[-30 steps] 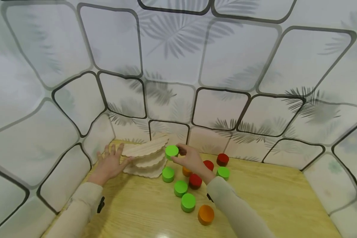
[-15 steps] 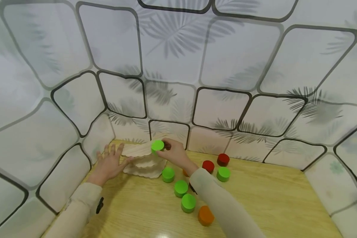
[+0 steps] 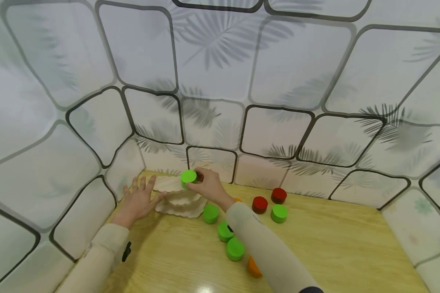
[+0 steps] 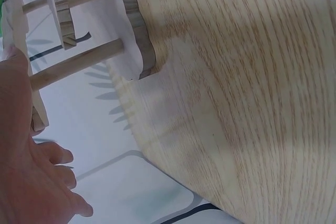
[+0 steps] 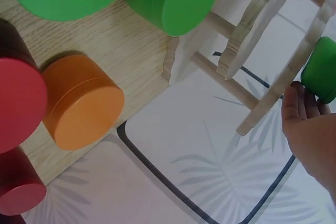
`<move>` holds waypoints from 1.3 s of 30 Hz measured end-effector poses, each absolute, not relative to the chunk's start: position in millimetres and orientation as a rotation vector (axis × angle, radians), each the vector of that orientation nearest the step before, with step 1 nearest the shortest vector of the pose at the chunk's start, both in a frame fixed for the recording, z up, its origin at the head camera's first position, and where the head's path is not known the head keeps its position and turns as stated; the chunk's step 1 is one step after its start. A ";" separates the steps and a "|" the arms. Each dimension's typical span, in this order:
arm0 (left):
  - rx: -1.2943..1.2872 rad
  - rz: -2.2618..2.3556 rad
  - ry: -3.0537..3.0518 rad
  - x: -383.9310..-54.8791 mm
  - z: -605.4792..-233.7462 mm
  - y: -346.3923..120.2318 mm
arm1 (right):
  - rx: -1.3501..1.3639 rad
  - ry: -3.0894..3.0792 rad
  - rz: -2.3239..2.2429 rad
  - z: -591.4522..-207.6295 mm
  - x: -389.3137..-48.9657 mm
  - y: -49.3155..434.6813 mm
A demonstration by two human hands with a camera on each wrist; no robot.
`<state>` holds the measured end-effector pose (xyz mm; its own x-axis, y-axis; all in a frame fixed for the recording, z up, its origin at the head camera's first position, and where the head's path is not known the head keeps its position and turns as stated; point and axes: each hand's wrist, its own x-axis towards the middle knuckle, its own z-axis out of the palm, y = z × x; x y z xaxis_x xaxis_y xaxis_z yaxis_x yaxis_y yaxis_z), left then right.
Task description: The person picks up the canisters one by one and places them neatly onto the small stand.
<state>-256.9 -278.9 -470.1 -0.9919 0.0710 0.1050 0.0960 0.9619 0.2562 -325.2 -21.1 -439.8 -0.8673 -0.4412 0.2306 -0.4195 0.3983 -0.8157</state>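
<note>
A pale wooden three-tier stand with wavy-edged shelves (image 3: pixel 166 184) stands at the back left of the table; dowels join its tiers in the left wrist view (image 4: pixel 139 35). My right hand (image 3: pixel 210 185) grips a small round green tin (image 3: pixel 188 178) by its side, with the tin at the top shelf. In the right wrist view that green tin (image 5: pixel 321 69) appears against the upper shelf; whether it bears on the wood I cannot tell. My left hand (image 3: pixel 137 203) is at the stand's left end, fingers spread, its thumb against the top shelf.
Green tins (image 3: pixel 210 213), red tins (image 3: pixel 259 204) and orange tins (image 3: pixel 254 268) are scattered right of the stand. My right forearm covers some of them. Patterned white walls (image 3: pixel 212 122) close in the back and sides of the wooden table (image 3: pixel 176 256).
My right hand has moved left with the green tin, from the stand's right end to over its top shelf. My left hand has stayed put. The head view has shifted slightly.
</note>
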 end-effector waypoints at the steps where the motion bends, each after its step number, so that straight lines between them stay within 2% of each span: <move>1: -0.128 -0.407 -3.018 -257.1 -470.5 -279.4 | -0.804 2.614 -1.501 -439.4 -325.4 -21.6; 39: -0.103 -0.361 -3.029 -257.6 -471.2 -277.8 | -0.861 2.547 -1.465 -443.2 -332.8 -90.7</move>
<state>-257.6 -277.8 -471.2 -0.9937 0.0562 0.0968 0.0774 0.9697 0.2315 -332.8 -90.7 -443.2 -0.8390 -0.5052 0.2023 -0.4288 0.3849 -0.8173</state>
